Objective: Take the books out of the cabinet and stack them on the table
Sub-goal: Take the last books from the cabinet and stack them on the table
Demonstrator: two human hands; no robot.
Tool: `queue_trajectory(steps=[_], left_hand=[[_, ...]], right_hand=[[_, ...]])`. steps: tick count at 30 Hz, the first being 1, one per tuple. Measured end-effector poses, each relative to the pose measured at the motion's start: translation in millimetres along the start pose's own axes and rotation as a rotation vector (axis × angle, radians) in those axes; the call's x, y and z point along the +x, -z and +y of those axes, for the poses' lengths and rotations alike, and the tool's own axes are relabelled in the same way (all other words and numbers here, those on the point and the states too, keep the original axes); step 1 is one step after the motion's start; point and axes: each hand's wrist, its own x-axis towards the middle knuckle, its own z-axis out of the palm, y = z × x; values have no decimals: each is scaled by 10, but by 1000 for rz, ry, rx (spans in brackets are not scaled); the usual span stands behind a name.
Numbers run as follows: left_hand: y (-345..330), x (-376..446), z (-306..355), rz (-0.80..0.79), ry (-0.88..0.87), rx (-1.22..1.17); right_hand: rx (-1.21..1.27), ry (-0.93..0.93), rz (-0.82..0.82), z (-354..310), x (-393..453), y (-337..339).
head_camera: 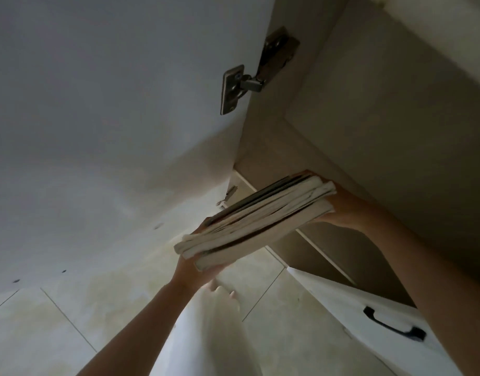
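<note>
Books (256,222) | stack gripped by both hands, left (199,263), right (344,210) | beside open cabinet (382,131)

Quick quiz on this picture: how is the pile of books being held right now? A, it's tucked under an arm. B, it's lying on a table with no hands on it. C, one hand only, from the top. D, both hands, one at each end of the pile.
D: the left hand supports the near end of the pile of books from below, and the right hand has its grip on the far end by the cabinet.
</note>
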Motion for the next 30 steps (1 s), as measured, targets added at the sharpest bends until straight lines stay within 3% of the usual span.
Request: queue_trajectory(steps=[1,3,6,10,18,22,26,30], left_hand=[[-1,-133,96,-4,-80,-23],[29,-467,314,22,-44,-32],[59,-1013,512,140,-208,-51],[196,-1544,741,181,-213,-139],[539,-2547,867,204,71,-526],[574,-3065,873,284,187,-764],[633,-3668,833,373,184,-853],[654,-4413,687,559,54,-886]], right_hand=[[11,-54,-13,-43,-98,-49],[13,-84,-20,-114,-284,-139],[14,-51,-56,-380,-603,-306],[18,-55,-70,-713,-942,-464],[295,37,-159,-1487,-1609,-1051],[473,52,-61,-1752,-1879,-1596],[439,54,-1,-1951,-2081,-2108],[381,177,-44,-2141,-2394,-2623]])
